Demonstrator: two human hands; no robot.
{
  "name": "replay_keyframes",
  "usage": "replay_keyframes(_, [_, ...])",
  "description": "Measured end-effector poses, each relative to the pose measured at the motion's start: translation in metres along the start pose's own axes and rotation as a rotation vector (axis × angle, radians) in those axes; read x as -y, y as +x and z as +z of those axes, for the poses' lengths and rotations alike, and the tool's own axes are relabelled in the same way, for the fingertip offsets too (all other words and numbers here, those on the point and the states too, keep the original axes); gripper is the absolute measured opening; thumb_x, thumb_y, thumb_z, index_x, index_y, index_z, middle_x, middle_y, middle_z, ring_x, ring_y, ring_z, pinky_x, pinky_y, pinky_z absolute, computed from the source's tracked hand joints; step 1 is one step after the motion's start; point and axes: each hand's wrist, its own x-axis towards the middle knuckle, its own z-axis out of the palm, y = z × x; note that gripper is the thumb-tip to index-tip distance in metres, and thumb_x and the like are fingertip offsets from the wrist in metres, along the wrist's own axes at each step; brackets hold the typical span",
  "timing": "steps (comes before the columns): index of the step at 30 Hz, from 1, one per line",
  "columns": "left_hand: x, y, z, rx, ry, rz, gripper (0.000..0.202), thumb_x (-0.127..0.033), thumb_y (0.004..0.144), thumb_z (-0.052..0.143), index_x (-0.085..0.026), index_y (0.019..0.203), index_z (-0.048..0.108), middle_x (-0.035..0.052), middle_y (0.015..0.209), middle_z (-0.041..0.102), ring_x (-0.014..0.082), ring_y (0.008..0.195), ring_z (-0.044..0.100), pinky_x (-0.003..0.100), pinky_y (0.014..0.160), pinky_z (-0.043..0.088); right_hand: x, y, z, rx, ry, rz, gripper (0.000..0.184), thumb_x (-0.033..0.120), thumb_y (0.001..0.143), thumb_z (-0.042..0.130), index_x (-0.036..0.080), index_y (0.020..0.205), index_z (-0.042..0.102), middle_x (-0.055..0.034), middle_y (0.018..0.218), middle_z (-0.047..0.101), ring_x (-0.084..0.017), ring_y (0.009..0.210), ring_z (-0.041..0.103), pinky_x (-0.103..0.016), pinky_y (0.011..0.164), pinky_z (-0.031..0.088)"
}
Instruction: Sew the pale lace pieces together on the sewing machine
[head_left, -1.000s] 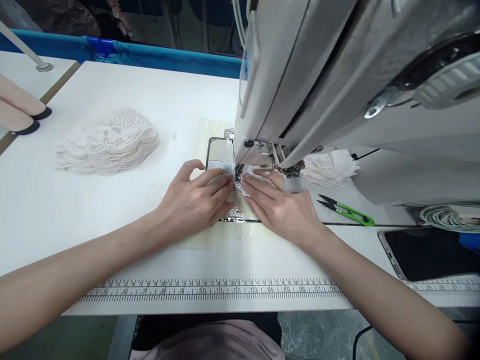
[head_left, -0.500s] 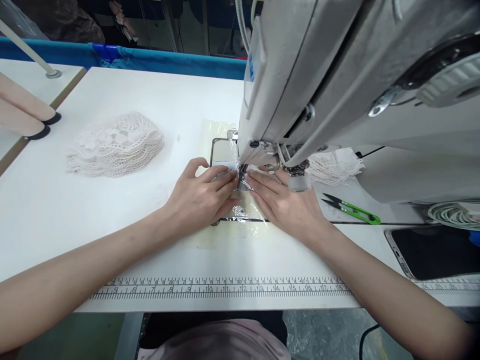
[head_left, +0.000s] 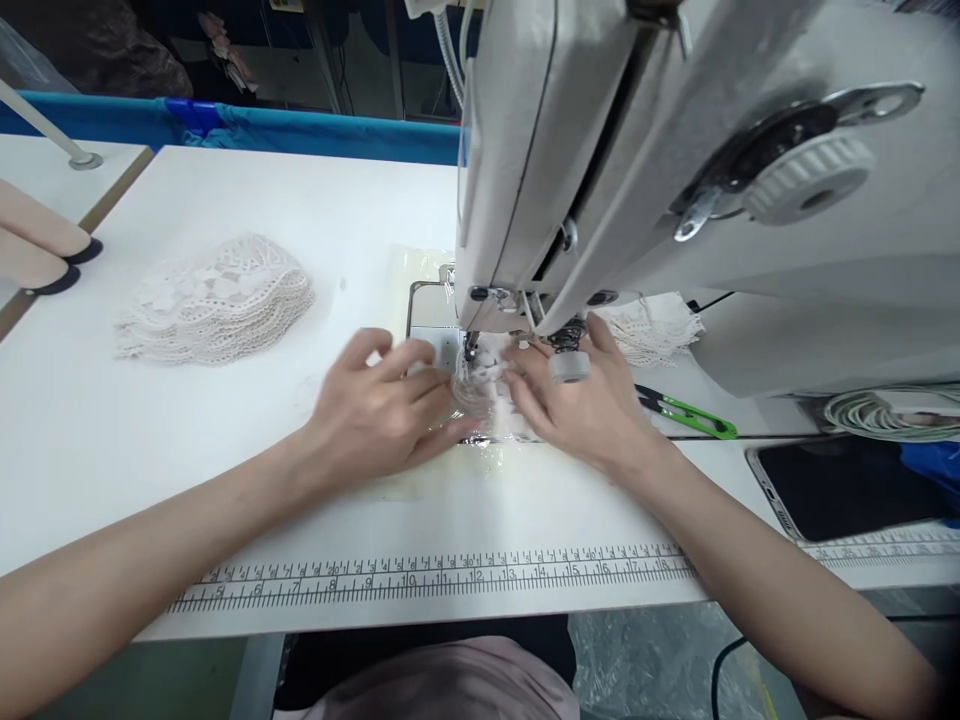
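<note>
At the centre of the frame, a piece of white lace (head_left: 484,388) lies under the presser foot (head_left: 470,346) of a sewing machine (head_left: 540,170), between two bare hands and partly blurred. The left hand (head_left: 386,405) is beside its left edge, fingers bent and loosely spread, the thumb apart from them; blur hides whether the fingertips touch the lace. The right hand (head_left: 581,405) reaches in from the right, fingers on the lace, partly behind a grey knob (head_left: 570,367); whether they pinch it, I cannot tell.

Left of centre, a fanned lace stack (head_left: 217,305) rests directly on the white table (head_left: 360,210); a smaller lace pile (head_left: 654,328) sits right of the machine's needle end. Green-handled snips (head_left: 694,413) and a phone (head_left: 847,487) lie farther right.

Across the upper left, a blue cloth trough (head_left: 337,132) edges the table, its inside hidden. At lower right, below the table, is crumpled clear plastic (head_left: 637,660), its contents unclear.
</note>
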Motion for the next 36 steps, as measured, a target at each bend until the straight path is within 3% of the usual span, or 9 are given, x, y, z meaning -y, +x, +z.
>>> replay_keyframes(3, [0.000,-0.001,-0.007,-0.088,0.109,-0.002,0.030,-0.028,0.091,0.061,-0.021,0.063,0.058,-0.0034,0.061,0.068,0.0163,0.065,0.061,0.036,0.065,0.038,-0.003,-0.002,-0.004,-0.047,-0.048,-0.031,0.024,0.014,0.089,0.046,0.021,0.088,0.069,-0.0031,0.085,0.068,-0.021,0.089,0.059,-0.047,0.103,0.037])
replay_keyframes(5, [-0.005,-0.003,-0.006,-0.019,0.059,-0.015,0.016,-0.030,0.092,0.060,-0.020,0.081,0.066,-0.0001,0.085,0.075,0.0170,0.073,0.064,0.035,0.064,0.041,-0.006,-0.004,-0.003,-0.004,-0.064,-0.048,0.031,0.004,0.083,0.046,0.021,0.095,0.070,-0.0044,0.092,0.069,-0.022,0.092,0.058,-0.048,0.100,0.039])
replay_keyframes(8, [-0.007,-0.005,-0.002,0.112,-0.010,-0.012,0.023,-0.030,0.093,0.057,-0.018,0.111,0.066,0.0040,0.116,0.072,0.0200,0.091,0.066,0.037,0.069,0.047,-0.008,-0.006,-0.004,0.035,-0.034,-0.067,0.043,-0.004,0.075,0.046,0.021,0.099,0.071,-0.0064,0.100,0.069,-0.025,0.099,0.058,-0.048,0.095,0.042])
replay_keyframes(13, [0.013,-0.008,-0.006,0.194,0.275,-0.145,0.027,-0.006,0.091,0.047,-0.018,0.104,0.068,0.0073,0.115,0.072,0.0272,0.094,0.066,0.046,0.074,0.048,0.004,-0.008,-0.012,0.080,0.100,-0.088,0.042,-0.002,0.083,0.044,0.019,0.106,0.072,-0.0067,0.106,0.071,-0.023,0.103,0.059,-0.043,0.097,0.044])
replay_keyframes(17, [0.009,-0.006,-0.008,0.196,0.081,-0.225,0.027,-0.020,0.098,0.046,-0.014,0.117,0.063,0.0089,0.115,0.071,0.0244,0.094,0.068,0.040,0.071,0.052,0.017,-0.012,-0.010,0.073,0.130,-0.146,0.040,0.000,0.089,0.040,0.014,0.113,0.068,-0.0058,0.117,0.071,-0.020,0.105,0.062,-0.042,0.104,0.042])
replay_keyframes(20, [-0.001,-0.006,-0.001,0.243,-0.041,-0.237,0.039,-0.037,0.100,0.045,-0.013,0.128,0.056,0.0091,0.123,0.068,0.0247,0.111,0.065,0.041,0.089,0.052,0.021,-0.014,-0.006,0.047,0.144,-0.157,0.041,-0.001,0.089,0.038,0.015,0.114,0.066,-0.0037,0.121,0.070,-0.018,0.105,0.063,-0.041,0.108,0.040])
replay_keyframes(24, [0.000,-0.007,0.006,0.214,-0.065,-0.234,0.037,-0.036,0.099,0.048,-0.014,0.127,0.057,0.0105,0.127,0.066,0.0264,0.120,0.060,0.049,0.107,0.041,0.021,-0.015,-0.004,0.029,0.168,-0.154,0.041,-0.002,0.088,0.039,0.014,0.113,0.067,-0.0054,0.121,0.070,-0.018,0.104,0.064,-0.043,0.109,0.040])
replay_keyframes(31, [0.001,-0.007,0.012,0.171,-0.177,-0.087,0.033,-0.034,0.095,0.055,-0.012,0.115,0.067,0.0118,0.109,0.069,0.0253,0.101,0.065,0.039,0.085,0.055,0.018,-0.012,-0.001,0.036,0.202,-0.125,0.039,-0.003,0.086,0.039,0.014,0.109,0.066,-0.0089,0.118,0.071,-0.022,0.114,0.060,-0.047,0.110,0.041])
replay_keyframes(36, [-0.003,-0.007,0.013,0.156,-0.142,-0.079,0.035,-0.036,0.095,0.055,-0.012,0.118,0.067,0.0138,0.120,0.068,0.0276,0.113,0.064,0.042,0.097,0.053,0.016,-0.012,0.001,0.069,0.135,-0.139,0.042,-0.003,0.084,0.038,0.011,0.113,0.063,-0.0121,0.120,0.069,-0.025,0.121,0.057,-0.051,0.112,0.039])
